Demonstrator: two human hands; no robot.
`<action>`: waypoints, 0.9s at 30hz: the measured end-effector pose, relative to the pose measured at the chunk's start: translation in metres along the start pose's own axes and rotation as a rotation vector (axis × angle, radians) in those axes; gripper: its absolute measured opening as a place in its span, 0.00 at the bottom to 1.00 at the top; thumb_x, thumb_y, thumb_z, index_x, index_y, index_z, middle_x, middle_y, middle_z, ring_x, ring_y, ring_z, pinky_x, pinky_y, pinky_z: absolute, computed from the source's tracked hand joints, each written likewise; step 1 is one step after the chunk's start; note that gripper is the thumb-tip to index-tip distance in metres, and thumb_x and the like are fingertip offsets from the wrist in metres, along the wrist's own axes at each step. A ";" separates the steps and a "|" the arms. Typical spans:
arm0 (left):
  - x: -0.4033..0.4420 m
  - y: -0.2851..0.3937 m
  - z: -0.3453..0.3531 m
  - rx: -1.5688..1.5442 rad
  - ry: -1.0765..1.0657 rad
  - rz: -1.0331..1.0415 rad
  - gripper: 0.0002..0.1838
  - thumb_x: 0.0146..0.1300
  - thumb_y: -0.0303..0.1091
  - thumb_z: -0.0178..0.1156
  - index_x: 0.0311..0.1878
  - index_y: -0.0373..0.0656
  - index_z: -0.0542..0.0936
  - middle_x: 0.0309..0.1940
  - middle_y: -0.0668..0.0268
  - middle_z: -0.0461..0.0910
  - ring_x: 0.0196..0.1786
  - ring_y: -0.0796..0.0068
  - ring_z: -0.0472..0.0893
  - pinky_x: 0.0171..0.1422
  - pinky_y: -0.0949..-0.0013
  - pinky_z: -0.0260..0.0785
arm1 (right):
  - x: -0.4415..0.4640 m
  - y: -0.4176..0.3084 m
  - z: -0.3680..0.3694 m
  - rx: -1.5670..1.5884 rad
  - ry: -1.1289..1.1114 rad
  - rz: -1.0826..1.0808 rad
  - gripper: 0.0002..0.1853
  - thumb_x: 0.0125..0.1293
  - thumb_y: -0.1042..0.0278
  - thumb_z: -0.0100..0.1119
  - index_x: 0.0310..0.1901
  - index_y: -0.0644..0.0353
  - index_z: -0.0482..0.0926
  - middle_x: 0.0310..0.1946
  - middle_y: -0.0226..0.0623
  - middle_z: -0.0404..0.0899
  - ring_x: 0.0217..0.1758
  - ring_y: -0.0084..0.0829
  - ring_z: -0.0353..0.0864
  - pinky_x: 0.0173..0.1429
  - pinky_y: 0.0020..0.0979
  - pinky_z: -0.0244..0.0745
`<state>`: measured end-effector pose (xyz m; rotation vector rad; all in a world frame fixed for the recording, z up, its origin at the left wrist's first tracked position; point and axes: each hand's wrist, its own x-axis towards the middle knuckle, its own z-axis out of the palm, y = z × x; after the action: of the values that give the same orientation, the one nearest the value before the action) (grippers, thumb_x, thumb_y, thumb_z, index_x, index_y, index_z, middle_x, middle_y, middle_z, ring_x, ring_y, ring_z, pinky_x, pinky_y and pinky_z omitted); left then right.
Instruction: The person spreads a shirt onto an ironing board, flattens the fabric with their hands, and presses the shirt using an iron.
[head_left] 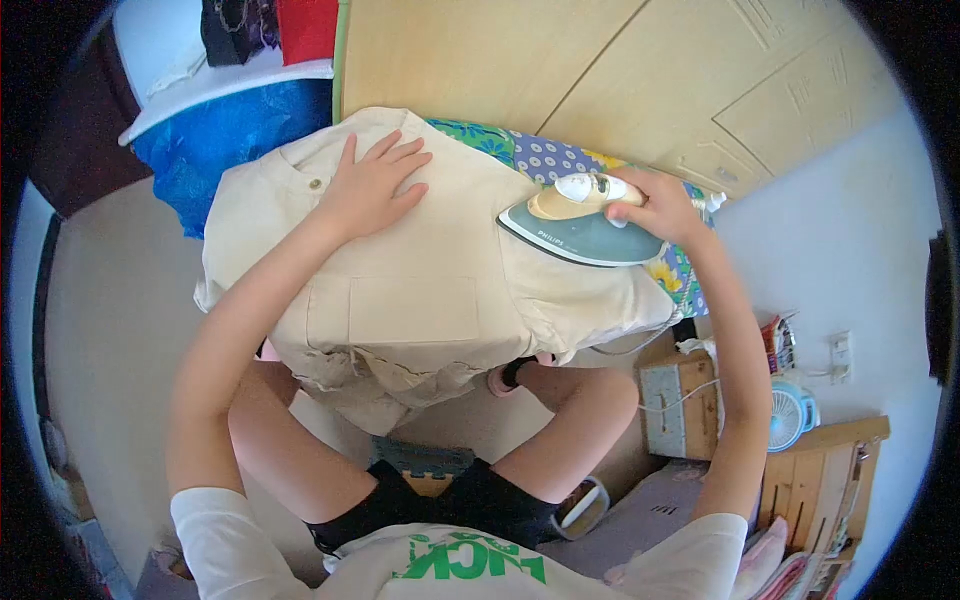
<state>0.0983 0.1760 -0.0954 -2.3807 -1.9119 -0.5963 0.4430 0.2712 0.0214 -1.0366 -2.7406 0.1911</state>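
Note:
A cream shirt [420, 265] with a chest pocket and a button near the collar is spread over a flower-patterned ironing board [560, 158]. My left hand [375, 190] lies flat on the upper part of the shirt, fingers spread. In my right hand [660, 205] is the handle of a Philips iron [575, 235], grey-green with a white and beige top. The iron's tip points left, and its sole rests on the shirt near the sleeve [600, 305]. The shirt's lower edge hangs in crumpled folds over the board's near side, above my knees.
Pale wooden cabinet doors [460, 60] stand right behind the board. Blue plastic [225, 140] hangs at the left. A cord [640, 345] loops down at the right, near a box [680, 405], a small blue fan [790, 415] and a wall socket [840, 357].

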 end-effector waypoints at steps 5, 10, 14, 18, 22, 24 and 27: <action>0.001 -0.006 0.006 -0.073 0.011 -0.026 0.23 0.64 0.45 0.49 0.62 0.51 0.69 0.66 0.68 0.62 0.72 0.67 0.54 0.72 0.42 0.35 | 0.008 -0.007 -0.007 -0.219 -0.018 0.009 0.25 0.47 0.38 0.64 0.36 0.53 0.82 0.21 0.40 0.79 0.25 0.40 0.80 0.31 0.37 0.73; 0.003 -0.009 0.013 -0.038 0.082 0.011 0.22 0.65 0.47 0.47 0.60 0.50 0.71 0.65 0.69 0.64 0.71 0.67 0.56 0.72 0.41 0.37 | 0.012 -0.027 -0.027 -0.326 -0.089 -0.064 0.23 0.47 0.45 0.67 0.35 0.58 0.81 0.22 0.39 0.80 0.25 0.38 0.80 0.31 0.33 0.74; 0.001 -0.009 0.011 -0.081 0.043 -0.014 0.23 0.64 0.46 0.48 0.61 0.52 0.69 0.66 0.70 0.63 0.71 0.68 0.54 0.73 0.42 0.33 | 0.014 -0.034 -0.024 -0.330 -0.091 -0.123 0.24 0.46 0.44 0.67 0.34 0.58 0.82 0.23 0.40 0.80 0.25 0.39 0.81 0.30 0.33 0.74; 0.003 -0.009 0.011 -0.095 0.040 -0.011 0.23 0.64 0.46 0.48 0.61 0.52 0.70 0.66 0.70 0.62 0.72 0.68 0.54 0.73 0.42 0.33 | 0.018 -0.037 -0.020 -0.334 0.022 -0.273 0.25 0.46 0.38 0.65 0.32 0.54 0.82 0.15 0.38 0.77 0.19 0.38 0.78 0.25 0.35 0.72; 0.002 -0.008 0.010 -0.113 0.034 -0.018 0.22 0.64 0.45 0.49 0.61 0.52 0.70 0.66 0.70 0.63 0.72 0.69 0.54 0.73 0.43 0.33 | 0.017 -0.048 -0.023 -0.426 -0.021 -0.171 0.25 0.46 0.42 0.66 0.34 0.58 0.82 0.22 0.40 0.80 0.24 0.38 0.81 0.29 0.33 0.74; 0.002 -0.008 0.010 -0.103 0.036 -0.018 0.22 0.64 0.45 0.49 0.61 0.52 0.70 0.66 0.71 0.63 0.72 0.69 0.54 0.73 0.43 0.33 | 0.018 -0.056 -0.022 -0.461 -0.037 -0.091 0.24 0.46 0.43 0.67 0.35 0.58 0.82 0.22 0.40 0.80 0.24 0.38 0.80 0.29 0.33 0.74; 0.002 -0.009 0.009 -0.104 0.034 -0.024 0.22 0.64 0.45 0.49 0.61 0.52 0.70 0.66 0.71 0.63 0.72 0.69 0.54 0.73 0.43 0.33 | 0.016 -0.049 -0.020 -0.435 -0.036 -0.093 0.24 0.46 0.44 0.68 0.35 0.58 0.81 0.22 0.41 0.80 0.24 0.38 0.80 0.29 0.32 0.74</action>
<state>0.0931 0.1825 -0.1053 -2.3946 -1.9438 -0.7514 0.4052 0.2461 0.0529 -1.0008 -2.9247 -0.4235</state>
